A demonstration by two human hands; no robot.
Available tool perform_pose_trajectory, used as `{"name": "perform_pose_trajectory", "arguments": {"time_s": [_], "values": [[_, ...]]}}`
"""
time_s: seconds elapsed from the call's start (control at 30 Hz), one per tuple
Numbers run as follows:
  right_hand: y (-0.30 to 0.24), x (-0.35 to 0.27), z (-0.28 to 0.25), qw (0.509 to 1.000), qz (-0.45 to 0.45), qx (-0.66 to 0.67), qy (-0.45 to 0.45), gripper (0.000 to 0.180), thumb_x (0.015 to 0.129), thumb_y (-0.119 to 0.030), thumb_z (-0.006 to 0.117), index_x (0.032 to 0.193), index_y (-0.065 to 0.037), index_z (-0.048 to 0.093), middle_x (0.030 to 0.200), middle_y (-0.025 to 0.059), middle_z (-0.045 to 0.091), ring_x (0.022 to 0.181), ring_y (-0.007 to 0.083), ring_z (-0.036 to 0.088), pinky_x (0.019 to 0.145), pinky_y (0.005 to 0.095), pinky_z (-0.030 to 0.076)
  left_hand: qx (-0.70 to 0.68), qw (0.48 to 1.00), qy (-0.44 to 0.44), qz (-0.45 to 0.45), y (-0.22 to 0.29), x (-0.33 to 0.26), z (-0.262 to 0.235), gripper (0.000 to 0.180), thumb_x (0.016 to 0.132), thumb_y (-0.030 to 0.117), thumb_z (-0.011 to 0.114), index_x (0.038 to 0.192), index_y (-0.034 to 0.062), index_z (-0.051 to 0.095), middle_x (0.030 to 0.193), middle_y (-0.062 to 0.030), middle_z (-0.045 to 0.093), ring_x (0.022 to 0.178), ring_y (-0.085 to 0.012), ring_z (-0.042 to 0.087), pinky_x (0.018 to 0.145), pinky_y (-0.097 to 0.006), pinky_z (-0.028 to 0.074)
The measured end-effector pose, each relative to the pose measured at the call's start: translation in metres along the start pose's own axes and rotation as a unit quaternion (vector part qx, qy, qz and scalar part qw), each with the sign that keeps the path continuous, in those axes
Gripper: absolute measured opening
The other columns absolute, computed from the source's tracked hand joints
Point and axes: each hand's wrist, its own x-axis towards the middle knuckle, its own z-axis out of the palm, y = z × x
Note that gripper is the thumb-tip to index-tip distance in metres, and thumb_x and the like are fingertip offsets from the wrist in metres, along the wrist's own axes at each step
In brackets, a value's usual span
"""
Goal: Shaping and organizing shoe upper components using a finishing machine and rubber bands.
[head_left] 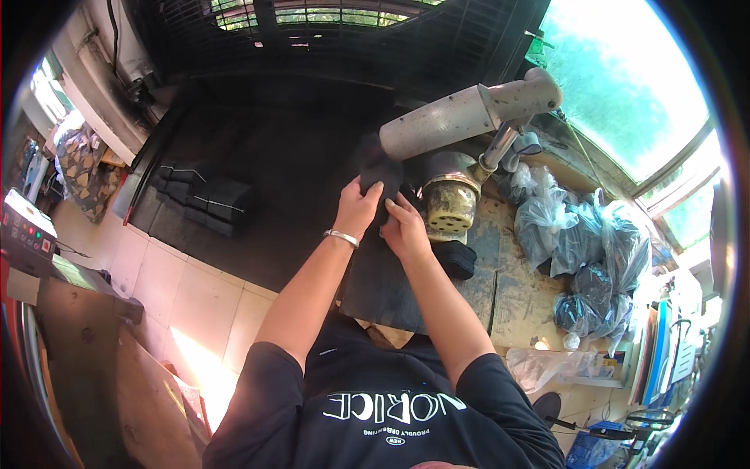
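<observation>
Near the grimy machine (461, 125), a black cloth piece (380, 173) is pinched by both the left hand (358, 207) and the right hand (405, 227), fingers clamped on it, apparently so it stays taut.

Black soft fabric piece (380, 176) in the grip; just beyond it a grey metal cylinder (437, 123) and a yellowish, dark-speckled perforated drum (450, 207); a plain silver wrist bangle (341, 237) below.

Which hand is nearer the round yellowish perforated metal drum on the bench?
Right. The right hand sits just beside the round yellowish perforated metal drum, on its left. The left hand is further left, beyond the right hand, both gripping the black fabric piece.
</observation>
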Motion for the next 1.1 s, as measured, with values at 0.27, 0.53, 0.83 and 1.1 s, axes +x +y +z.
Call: {"name": "perform_pose_trajectory", "arguments": {"time_s": [0.27,0.53,0.83,1.1], "values": [[0.006,0.02,0.006,0.997,-0.028,0.061,0.043,0.038,0.094,-0.004,0.051,0.132,0.0,0.044,0.131,0.0105,0.053,0.126,0.0231,0.048,0.109,0.0391,0.034,0.165,0.984,-0.024,0.058,0.014,0.027,0.001,0.029,0.085,0.001,0.063,0.113,-0.0049,0.06,0.102,-0.0079,0.067,0.089,-0.0128,0.061,0.081,-0.028,0.05],[0.008,0.032,-0.004,0.998,-0.011,0.054,-0.028,0.035,0.094,-0.006,0.052,0.129,-0.004,0.047,0.128,0.0074,0.055,0.121,0.0199,0.05,0.106,0.0393,0.035,0.245,0.963,-0.021,0.109,0.02,0.031,-0.002,0.027,0.084,0.002,0.063,0.11,-0.0048,0.064,0.1,-0.0085,0.07,0.09,-0.0138,0.062,0.083,-0.028,0.049],[0.014,0.036,-0.005,0.998,0.009,0.044,-0.048,0.034,0.095,-0.01,0.053,0.129,-0.008,0.047,0.126,0.0044,0.055,0.121,0.0182,0.049,0.105,0.0377,0.035,0.315,0.939,-0.026,0.132,0.026,0.031,-0.011,0.056,0.08,0.006,0.063,0.133,-0.0083,0.05,0.102,-0.0221,0.07,0.096,-0.0255,0.069,0.086,-0.031,0.051],[0.008,0.036,-0.009,0.999,-0.001,0.034,-0.026,0.034,0.096,-0.01,0.052,0.13,-0.008,0.046,0.127,0.0031,0.054,0.12,0.0173,0.049,0.104,0.0374,0.035,0.336,0.938,-0.035,0.073,0.04,0.033,0.007,0.056,0.08,0.005,0.063,0.133,-0.0068,0.051,0.106,-0.0232,0.069,0.101,-0.0254,0.068,0.088,-0.031,0.05]]}}
